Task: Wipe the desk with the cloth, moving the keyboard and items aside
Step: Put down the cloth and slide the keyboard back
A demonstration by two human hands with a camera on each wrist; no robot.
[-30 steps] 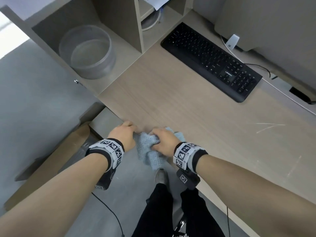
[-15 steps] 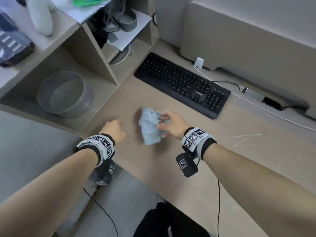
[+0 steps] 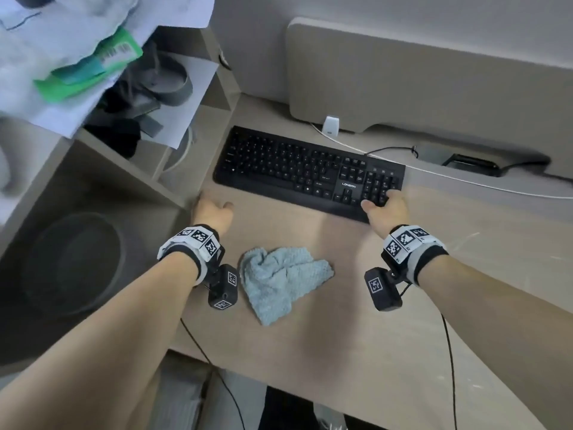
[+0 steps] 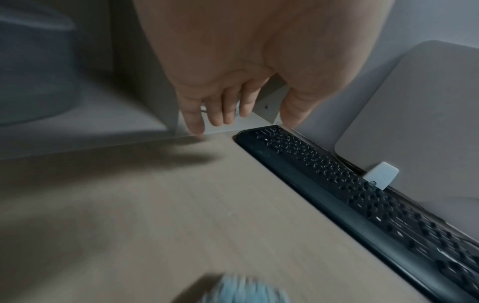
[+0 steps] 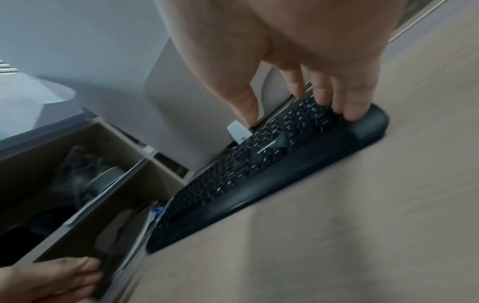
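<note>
A black keyboard (image 3: 310,172) lies at the back of the wooden desk (image 3: 341,336), parallel to the rear panel. My right hand (image 3: 383,204) rests on its right end; in the right wrist view the fingertips (image 5: 350,114) touch the number keys and the palm rest, with the thumb held apart. My left hand (image 3: 212,209) hovers at the keyboard's left front corner with relaxed fingers (image 4: 197,127) and holds nothing. The crumpled light blue cloth (image 3: 282,280) lies loose on the desk between my wrists, touched by neither hand.
A shelf unit (image 3: 173,184) borders the desk on the left, holding a grey round container (image 3: 74,262), papers and dark items. Behind the keyboard stand a beige panel (image 3: 403,82), a white adapter (image 3: 331,124) and a white cable (image 3: 465,181).
My right hand has let go of the cloth, which now lies on the desk. Both hands have moved forward, the right onto the keyboard's right end, the left to its left corner.
</note>
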